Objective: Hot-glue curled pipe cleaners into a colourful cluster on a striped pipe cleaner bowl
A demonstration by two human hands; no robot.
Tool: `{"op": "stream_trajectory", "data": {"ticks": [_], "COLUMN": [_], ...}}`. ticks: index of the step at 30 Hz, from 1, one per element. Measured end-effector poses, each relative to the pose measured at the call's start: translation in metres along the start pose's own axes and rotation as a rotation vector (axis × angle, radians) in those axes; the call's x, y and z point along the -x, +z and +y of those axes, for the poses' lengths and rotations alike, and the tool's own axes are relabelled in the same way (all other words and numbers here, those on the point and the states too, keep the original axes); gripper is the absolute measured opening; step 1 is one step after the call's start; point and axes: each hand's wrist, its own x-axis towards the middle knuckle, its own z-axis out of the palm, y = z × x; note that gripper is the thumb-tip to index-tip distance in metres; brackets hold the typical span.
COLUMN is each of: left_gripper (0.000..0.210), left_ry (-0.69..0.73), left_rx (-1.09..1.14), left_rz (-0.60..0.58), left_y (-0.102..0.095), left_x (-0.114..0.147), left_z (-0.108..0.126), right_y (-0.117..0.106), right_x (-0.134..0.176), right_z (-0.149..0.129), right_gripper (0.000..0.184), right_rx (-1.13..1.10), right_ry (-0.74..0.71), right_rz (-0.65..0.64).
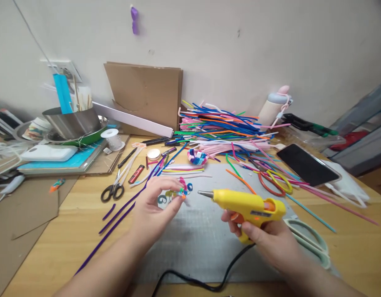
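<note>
My right hand [267, 239] is wrapped round the grip of a yellow hot glue gun [240, 201], whose metal nozzle points left. Opposite the nozzle, my left hand [159, 204] pinches a small multicoloured pipe-cleaner piece [182, 192] between thumb and fingers, a short gap away from the tip. Part of that piece is hidden by the fingertips. Small curled pipe-cleaner bits [162, 199] lie just behind the left hand. Both hands are over a grey cutting mat [196, 247], and the gun's black cord [205, 284] trails across its front.
A pile of coloured pipe cleaners [221, 128] lies at the back. Black-handled scissors [112, 192] and purple strips [116, 220] are on the left; pale green scissors [314, 239] and a phone [308, 165] are on the right. Cardboard [147, 97] leans against the wall.
</note>
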Motion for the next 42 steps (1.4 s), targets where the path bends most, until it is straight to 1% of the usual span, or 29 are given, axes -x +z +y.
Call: {"op": "stream_trajectory", "data": {"ticks": [4,8,17,21,24,28,31,36,42], "left_gripper": [0.020,0.021,0.021,0.024,0.027,0.026,0.023,0.021,0.021], "left_ry": [0.059,0.121,0.153,0.232,0.275,0.310,0.322,0.328,0.323], "left_rx": [-0.096,-0.172,-0.237,-0.276,-0.279,-0.311,-0.337,-0.363,-0.377], "left_rz": [-0.021,-0.061,-0.084,-0.084,-0.084,-0.085,-0.071,-0.059,-0.070], "left_y": [0.001,0.003,0.005,0.006,0.006,0.006,0.007,0.007,0.007], "left_x": [0.001,0.000,0.004,0.003,0.002,0.000,-0.001,-0.001,-0.001], "left_z": [0.001,0.002,0.003,0.002,0.001,0.003,0.005,0.006,0.007], "right_y": [-0.003,-0.003,0.005,0.006,0.006,0.006,0.006,0.007,0.013], "right_x": [0.008,0.012,0.006,0.007,0.008,0.007,0.007,0.005,0.002], "right_z": [0.009,0.012,0.001,0.002,0.004,0.002,-0.001,-0.004,-0.010], "right_gripper": [0.023,0.030,0.021,0.020,0.021,0.010,0.004,0.001,0.007], "right_rx": [0.040,0.141,0.233,0.303,0.300,0.339,0.404,0.441,0.462], "right_ry": [-0.062,-0.138,-0.200,-0.221,-0.210,-0.214,-0.248,-0.286,-0.317], "right_rz": [-0.005,0.054,0.106,0.152,0.160,0.146,0.156,0.172,0.226]}}
